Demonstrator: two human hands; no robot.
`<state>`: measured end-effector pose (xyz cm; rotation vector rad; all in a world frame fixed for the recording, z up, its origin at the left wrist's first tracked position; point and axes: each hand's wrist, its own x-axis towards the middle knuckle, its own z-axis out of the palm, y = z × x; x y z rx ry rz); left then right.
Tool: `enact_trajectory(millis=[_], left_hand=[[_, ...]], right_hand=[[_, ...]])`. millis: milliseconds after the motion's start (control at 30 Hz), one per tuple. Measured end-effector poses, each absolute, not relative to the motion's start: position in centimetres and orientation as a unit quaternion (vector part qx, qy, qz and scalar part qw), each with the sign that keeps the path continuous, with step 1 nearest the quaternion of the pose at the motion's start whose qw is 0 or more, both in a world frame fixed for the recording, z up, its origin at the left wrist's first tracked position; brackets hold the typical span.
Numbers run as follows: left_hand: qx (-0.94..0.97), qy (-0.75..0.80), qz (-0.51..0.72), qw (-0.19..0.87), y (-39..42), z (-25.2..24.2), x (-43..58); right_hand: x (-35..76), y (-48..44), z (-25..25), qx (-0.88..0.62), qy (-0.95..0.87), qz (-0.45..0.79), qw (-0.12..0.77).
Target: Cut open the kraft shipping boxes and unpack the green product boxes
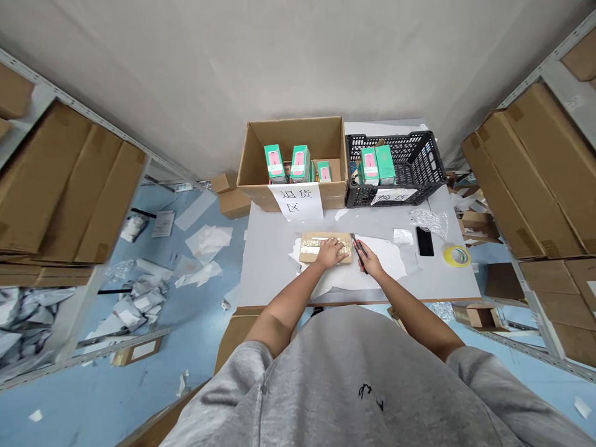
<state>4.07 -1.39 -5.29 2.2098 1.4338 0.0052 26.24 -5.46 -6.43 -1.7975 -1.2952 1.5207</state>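
On the table lies a small cardboard box point(310, 240) wrapped with shiny clear tape. My left hand point(331, 252) rests flat over its right half, fingers stretched across the top, pressing on it. In my right hand point(369, 257) is a dark utility knife point(355, 241), gripped with the fingers closed around it. Its tip points away from me, close beside the box's right end. Under the box and both hands spreads a torn white sheet point(388, 261).
Behind stand an open carton point(291, 195) and a black plastic crate point(423, 192), each holding green-and-pink boxes. To the right are a phone point(424, 241), bubble wrap point(431, 221) and a yellow tape roll point(457, 256). Shelves with cartons flank both sides; scraps litter the blue floor.
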Motion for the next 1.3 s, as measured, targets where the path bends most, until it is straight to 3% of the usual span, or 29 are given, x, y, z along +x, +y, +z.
enact_trajectory(millis=[667, 1300], left_hand=[[0.728, 0.581, 0.096, 0.351, -1.2, -4.9, 5.1], [0.735, 0.589, 0.144, 0.303, -1.0, -4.7, 4.8]], right_hand=[[26.2, -8.4, -5.4, -0.658, -0.402, 0.603, 0.204], [26.4, -8.8, -7.5, -0.652, -0.414, 0.587, 0.241]])
